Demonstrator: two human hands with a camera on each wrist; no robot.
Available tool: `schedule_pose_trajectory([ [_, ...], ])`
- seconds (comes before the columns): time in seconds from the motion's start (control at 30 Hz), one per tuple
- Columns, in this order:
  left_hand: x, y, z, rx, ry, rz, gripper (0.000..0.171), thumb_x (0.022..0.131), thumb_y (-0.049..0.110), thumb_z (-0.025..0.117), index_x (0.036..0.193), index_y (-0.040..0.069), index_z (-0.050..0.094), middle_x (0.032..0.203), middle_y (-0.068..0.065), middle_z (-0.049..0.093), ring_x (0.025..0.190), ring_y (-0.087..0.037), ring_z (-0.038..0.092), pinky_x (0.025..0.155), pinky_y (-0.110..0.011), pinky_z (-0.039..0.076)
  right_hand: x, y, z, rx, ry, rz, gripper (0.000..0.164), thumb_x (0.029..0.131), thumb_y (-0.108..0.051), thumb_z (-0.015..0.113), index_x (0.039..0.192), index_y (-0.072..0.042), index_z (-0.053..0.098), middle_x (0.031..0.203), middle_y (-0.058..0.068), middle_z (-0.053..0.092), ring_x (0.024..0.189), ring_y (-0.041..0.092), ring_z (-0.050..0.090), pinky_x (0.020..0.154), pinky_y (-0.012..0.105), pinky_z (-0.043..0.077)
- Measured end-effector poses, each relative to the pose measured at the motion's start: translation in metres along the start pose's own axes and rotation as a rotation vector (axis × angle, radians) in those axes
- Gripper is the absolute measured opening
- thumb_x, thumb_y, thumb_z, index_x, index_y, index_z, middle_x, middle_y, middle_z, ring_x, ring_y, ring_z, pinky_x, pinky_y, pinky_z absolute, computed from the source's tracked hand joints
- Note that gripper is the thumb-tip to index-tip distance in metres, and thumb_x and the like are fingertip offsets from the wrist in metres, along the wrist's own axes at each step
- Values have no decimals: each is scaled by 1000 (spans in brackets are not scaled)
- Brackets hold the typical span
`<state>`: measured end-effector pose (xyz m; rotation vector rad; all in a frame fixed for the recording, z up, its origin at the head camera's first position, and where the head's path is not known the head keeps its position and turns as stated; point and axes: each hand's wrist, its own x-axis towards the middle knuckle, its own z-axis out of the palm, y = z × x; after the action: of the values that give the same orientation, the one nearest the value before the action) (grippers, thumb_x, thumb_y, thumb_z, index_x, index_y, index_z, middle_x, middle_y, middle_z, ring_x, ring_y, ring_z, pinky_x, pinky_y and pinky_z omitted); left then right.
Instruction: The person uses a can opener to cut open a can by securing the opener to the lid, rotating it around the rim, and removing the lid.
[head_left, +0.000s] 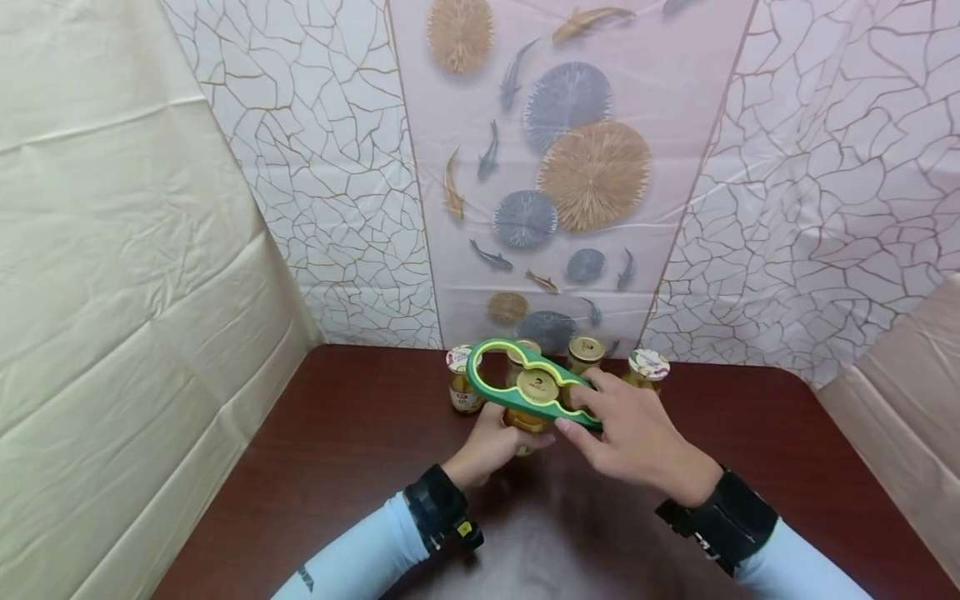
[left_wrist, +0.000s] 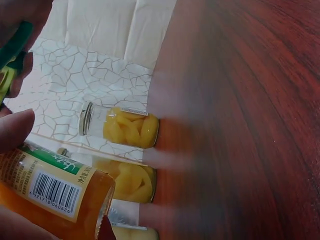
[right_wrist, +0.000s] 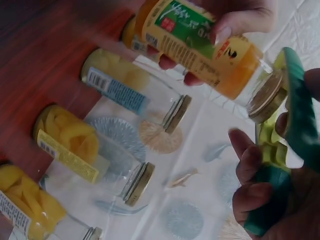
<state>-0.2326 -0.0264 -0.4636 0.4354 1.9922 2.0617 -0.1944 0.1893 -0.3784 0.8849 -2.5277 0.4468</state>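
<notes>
My left hand [head_left: 487, 442] grips a glass jar [right_wrist: 192, 47] of orange contents with a green and yellow label, lifted off the table and tilted in the right wrist view. Its gold lid [head_left: 537, 385] shows through the middle opening of a green jar opener [head_left: 498, 395] in the head view. The right hand [head_left: 637, 429] holds that opener by its right end, thumb on the near edge and fingers over the far one. Close up, the opener's green side [right_wrist: 300, 110] stands right at the lid [right_wrist: 268, 97].
Several more jars stand in a row at the back: a white-lidded one [head_left: 465, 392] on the left, gold-lidded ones including this jar [head_left: 585, 350] in the middle, another patterned-lid jar [head_left: 648, 367] on the right. Behind the dark red table [head_left: 337, 467] hangs a patterned cloth [head_left: 352, 208].
</notes>
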Motion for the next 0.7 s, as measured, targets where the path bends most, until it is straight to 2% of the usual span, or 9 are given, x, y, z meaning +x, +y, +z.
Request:
schedule_pose_trajectory([
  [0.1,-1,0,-1,31,-13,1,56,84,6,83,130,32,65,126,2,69,111,-19,64,94,-42,55,0,1,0,-3,-57,2,28,98,-44,63,76,-31,52,82,-8,45,59,7,38,47,25,31],
  [0.27,0,0,-1,8,-29,16,62,84,4,83,134,32,61,130,2,66,112,-19,64,90,-41,58,2,1,-1,-6,-118,-4,29,100,-48,59,77,-31,58,81,-8,46,58,7,39,48,26,32],
  [0.43,0,-3,-1,-1,-25,17,64,82,8,85,135,35,60,131,2,66,110,-21,65,84,-41,60,5,1,-2,-3,-155,30,32,96,-55,63,76,-30,56,76,-8,45,53,7,37,45,25,30],
  [0.7,1,-5,-2,-5,7,-10,62,81,8,86,132,34,63,129,2,67,109,-21,66,84,-41,60,9,2,2,47,-197,71,37,92,-58,68,75,-27,57,68,-7,42,54,7,38,46,25,31],
])
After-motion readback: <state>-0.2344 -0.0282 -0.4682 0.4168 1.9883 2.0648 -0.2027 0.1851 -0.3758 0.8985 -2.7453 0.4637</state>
